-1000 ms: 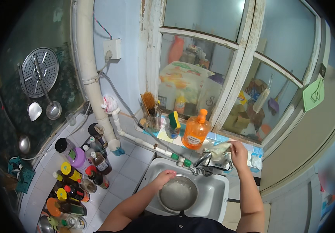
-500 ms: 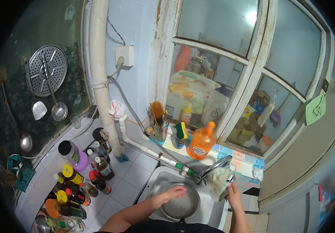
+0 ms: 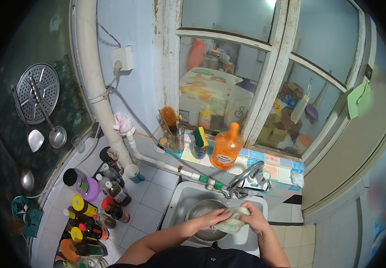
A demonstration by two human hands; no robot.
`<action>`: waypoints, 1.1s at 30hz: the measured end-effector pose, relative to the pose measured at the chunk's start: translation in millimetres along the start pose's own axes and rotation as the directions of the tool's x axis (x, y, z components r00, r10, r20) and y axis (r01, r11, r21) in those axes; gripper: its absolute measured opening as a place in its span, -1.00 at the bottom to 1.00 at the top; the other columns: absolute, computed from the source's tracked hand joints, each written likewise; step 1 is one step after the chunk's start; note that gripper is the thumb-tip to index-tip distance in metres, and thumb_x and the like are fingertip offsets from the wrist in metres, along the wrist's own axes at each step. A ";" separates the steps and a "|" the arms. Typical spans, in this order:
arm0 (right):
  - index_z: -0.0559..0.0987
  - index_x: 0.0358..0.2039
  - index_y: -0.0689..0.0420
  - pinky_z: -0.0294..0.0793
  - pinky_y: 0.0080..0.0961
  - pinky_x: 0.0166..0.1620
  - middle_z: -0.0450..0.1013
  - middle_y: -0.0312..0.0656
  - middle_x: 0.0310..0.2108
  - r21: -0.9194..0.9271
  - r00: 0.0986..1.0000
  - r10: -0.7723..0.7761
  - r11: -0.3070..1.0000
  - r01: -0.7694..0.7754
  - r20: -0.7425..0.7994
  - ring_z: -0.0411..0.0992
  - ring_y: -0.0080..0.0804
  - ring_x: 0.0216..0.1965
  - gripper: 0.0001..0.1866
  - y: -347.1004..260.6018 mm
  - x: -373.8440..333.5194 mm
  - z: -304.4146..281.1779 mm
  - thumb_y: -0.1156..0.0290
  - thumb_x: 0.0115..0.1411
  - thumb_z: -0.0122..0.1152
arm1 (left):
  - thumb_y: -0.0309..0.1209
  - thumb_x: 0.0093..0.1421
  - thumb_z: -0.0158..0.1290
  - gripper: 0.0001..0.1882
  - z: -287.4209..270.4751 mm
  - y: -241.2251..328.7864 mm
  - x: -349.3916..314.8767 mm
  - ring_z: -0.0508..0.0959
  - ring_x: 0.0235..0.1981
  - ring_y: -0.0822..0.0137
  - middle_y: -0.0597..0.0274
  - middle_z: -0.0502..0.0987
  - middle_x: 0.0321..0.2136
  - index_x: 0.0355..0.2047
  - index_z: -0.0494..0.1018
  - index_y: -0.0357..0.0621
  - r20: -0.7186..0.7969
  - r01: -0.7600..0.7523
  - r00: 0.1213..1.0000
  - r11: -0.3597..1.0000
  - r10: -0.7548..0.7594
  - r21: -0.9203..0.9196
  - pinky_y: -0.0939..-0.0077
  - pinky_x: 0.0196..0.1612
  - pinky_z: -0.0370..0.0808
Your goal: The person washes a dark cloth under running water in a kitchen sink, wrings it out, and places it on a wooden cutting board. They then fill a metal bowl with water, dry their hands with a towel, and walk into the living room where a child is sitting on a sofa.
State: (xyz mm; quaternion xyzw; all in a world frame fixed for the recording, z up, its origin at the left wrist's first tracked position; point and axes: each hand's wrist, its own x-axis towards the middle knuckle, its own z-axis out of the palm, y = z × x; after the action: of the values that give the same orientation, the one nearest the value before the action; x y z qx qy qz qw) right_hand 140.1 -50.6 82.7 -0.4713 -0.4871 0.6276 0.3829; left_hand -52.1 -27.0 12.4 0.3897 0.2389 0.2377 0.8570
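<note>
A white-framed window (image 3: pixel 269 87) stands behind the work, its lower edge meeting a ledge faced with coloured tiles (image 3: pixel 281 172). Below and to the left runs the white-tiled desk (image 3: pixel 155 183), where bottles (image 3: pixel 97 210) crowd the far left side and a strip of tile separates them from the sink's left edge. The sink (image 3: pixel 173 203) has a pale raised rim, and inside it, toward the left wall, sits a round metal basin (image 3: pixel 197 210); a stretch of sink floor shows between the basin and the right wall. An orange bottle (image 3: pixel 225 149) stands upright on the ledge, well apart from the hands, and the curved faucet (image 3: pixel 248 175) juts over the sink's back edge, just beyond them. The left hand (image 3: pixel 213 219) is over the basin, its fingers closed on the left side of a pale cloth (image 3: pixel 232 221); the right hand (image 3: pixel 254 217) grips the cloth's other side, near the sink's right rim. The cloth hangs bunched between them, partly covering the basin's right edge. A blue-and-white cup (image 3: pixel 132 172) stands beside the pipe, and a yellow-and-green sponge (image 3: pixel 200 137) tops a glass on the ledge.
</note>
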 end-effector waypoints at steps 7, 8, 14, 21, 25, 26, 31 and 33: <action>0.42 -0.08 0.10 0.36 -0.44 -0.10 0.41 -0.23 -0.21 -0.174 0.938 -0.234 0.965 0.194 -0.255 0.38 -0.36 -0.15 -0.56 12.1 -17.7 9.5 0.63 -0.03 0.19 | -0.16 0.16 0.03 -0.64 26.2 7.7 15.7 0.41 -0.20 0.52 0.44 0.43 -0.24 -0.09 0.35 -0.03 -0.373 -0.043 0.925 0.958 -0.069 -0.284 0.54 -0.18 0.36; 0.42 -0.08 0.10 0.34 -0.40 -0.06 0.41 -0.22 -0.20 -0.428 0.922 -0.335 0.874 0.229 -0.191 0.37 -0.31 -0.12 -0.57 17.7 -18.6 20.7 0.62 -0.02 0.17 | -0.14 0.17 0.01 -0.64 19.9 -3.5 25.2 0.42 -0.20 0.52 0.45 0.43 -0.24 -0.09 0.35 -0.01 -0.319 -0.059 0.945 0.925 -0.069 -0.375 0.52 -0.18 0.36; 0.43 -0.07 0.10 -0.02 -0.21 0.19 0.38 -0.13 -0.13 -0.867 0.716 -0.695 0.319 0.382 0.060 0.22 -0.10 0.07 -0.69 22.1 -14.9 46.5 0.40 0.16 -0.02 | -0.07 0.27 -0.24 -0.64 58.3 -70.7 83.4 0.45 -0.14 0.40 0.35 0.46 -0.21 -0.09 0.34 0.03 -0.435 -0.613 0.786 0.468 0.439 -0.636 0.42 -0.05 0.35; 0.32 0.04 0.16 -0.07 -0.17 0.21 0.33 -0.07 0.00 -0.227 0.899 -0.254 0.957 0.180 -0.358 0.24 -0.03 0.08 -0.64 67.5 -20.8 -92.3 0.32 0.27 -0.21 | -0.06 0.31 -0.34 -0.60 101.2 -76.1 135.7 0.46 -0.15 0.34 0.28 0.46 -0.21 -0.09 0.32 -0.03 -0.321 -0.282 0.936 0.854 0.146 -0.436 0.39 -0.09 0.39; 0.26 0.10 0.14 -0.12 -0.16 0.23 0.22 -0.11 0.12 -0.387 0.790 -0.487 0.855 0.344 -0.373 0.07 -0.10 0.21 -0.60 76.6 -101.7 -159.7 0.39 0.23 -0.14 | -0.17 0.29 -0.21 -0.72 175.0 -121.2 207.0 0.48 -0.22 0.37 0.28 0.47 -0.20 -0.15 0.35 -0.02 -0.346 -0.157 0.937 0.935 0.040 -0.317 0.45 -0.13 0.40; 0.26 0.10 0.14 -0.13 -0.15 0.23 0.19 -0.12 0.14 -0.527 0.747 -0.584 0.764 0.372 -0.318 0.04 -0.11 0.23 -0.58 75.8 -123.5 -172.7 0.40 0.22 -0.12 | -0.13 0.29 -0.25 -0.67 187.8 -152.3 229.4 0.47 -0.18 0.36 0.27 0.45 -0.18 -0.10 0.32 -0.03 -0.350 -0.284 0.930 0.820 0.111 -0.497 0.44 -0.11 0.39; 0.25 0.10 0.14 -0.07 -0.12 0.21 0.21 -0.14 0.13 -0.702 0.729 -0.542 0.702 0.120 -0.418 0.03 -0.09 0.22 -0.60 112.6 -212.6 -323.2 0.36 0.25 -0.19 | 0.05 0.24 -0.24 -0.52 312.4 -230.7 334.8 0.39 -0.07 0.41 0.28 0.39 -0.09 -0.08 0.32 -0.04 -0.203 0.044 0.966 0.874 -0.161 -0.484 0.39 -0.06 0.34; 0.26 0.08 0.14 0.07 -0.19 0.17 0.25 -0.13 0.10 0.020 0.692 -0.238 0.939 0.342 -0.681 0.15 -0.15 0.16 -0.61 111.5 -253.2 -387.0 0.26 0.31 -0.28 | 0.10 0.20 -0.19 -0.49 374.8 -234.4 346.6 0.38 -0.09 0.43 0.32 0.39 -0.09 -0.13 0.34 -0.05 -0.029 0.215 0.971 0.919 -0.238 -0.330 0.36 -0.09 0.34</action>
State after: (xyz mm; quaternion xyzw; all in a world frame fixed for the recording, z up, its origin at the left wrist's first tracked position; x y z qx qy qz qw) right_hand 577.4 -217.5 -1.7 -0.5525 -0.3382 0.3813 0.6595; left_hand 490.6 -165.7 -30.4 0.2046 0.2692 0.1864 0.9224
